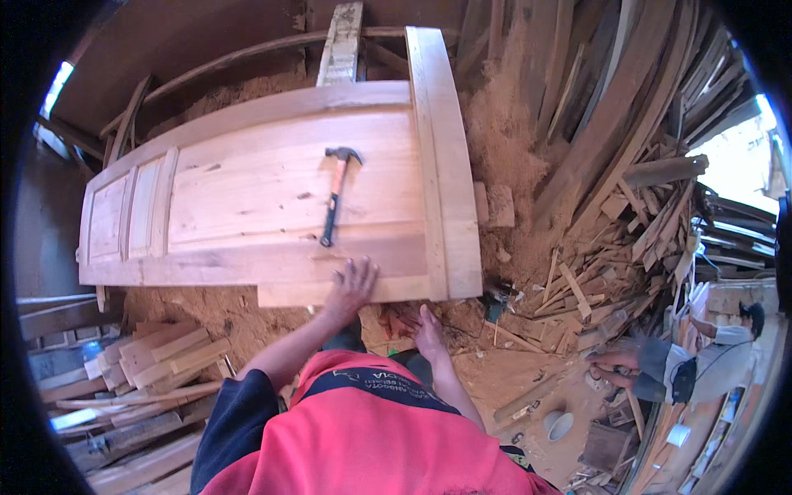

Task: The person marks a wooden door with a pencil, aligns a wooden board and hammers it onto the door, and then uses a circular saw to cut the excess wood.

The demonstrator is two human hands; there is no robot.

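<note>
A pale wooden door panel (272, 190) lies flat above a sawdust-covered floor (214, 313). The left hand (351, 289) presses on the door's near edge, fingers spread wide and flat. The right hand (429, 330) hangs just below that edge, fingers loosely open, holding nothing. A hammer (334, 194) rests on the door, beyond the left hand.

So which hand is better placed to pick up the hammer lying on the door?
Probably the left hand: it rests flat on the wooden door near edge, just below the handle end of the hammer. The right hand is lower, below the door's edge and farther away.
</note>
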